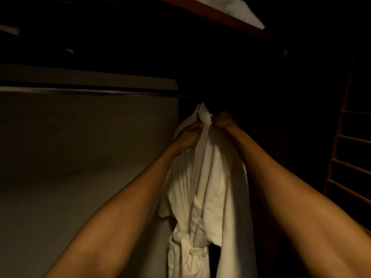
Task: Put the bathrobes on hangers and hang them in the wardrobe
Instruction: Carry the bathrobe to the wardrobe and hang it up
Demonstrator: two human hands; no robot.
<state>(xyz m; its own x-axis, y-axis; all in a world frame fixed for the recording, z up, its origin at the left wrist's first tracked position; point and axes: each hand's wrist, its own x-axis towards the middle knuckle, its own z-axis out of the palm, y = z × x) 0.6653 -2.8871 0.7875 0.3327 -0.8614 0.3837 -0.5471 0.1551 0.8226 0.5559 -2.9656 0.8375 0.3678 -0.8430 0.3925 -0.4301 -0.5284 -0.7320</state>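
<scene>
A white bathrobe (204,197) hangs full length inside the dark wardrobe, its belt knotted low at the waist. Both my arms reach up to its collar. My left hand (187,133) grips the left side of the collar, and my right hand (224,121) grips the right side, the collar bunched between them. The collar's top sits just below the dark hanging rail (90,91). The hanger itself is hidden by cloth and shadow.
A wooden shelf (210,15) runs overhead with folded white cloth (241,9) on it. The wardrobe's pale back wall (80,147) fills the left. A slatted wooden rack (349,149) stands at the right edge. The space right of the robe is too dark to read.
</scene>
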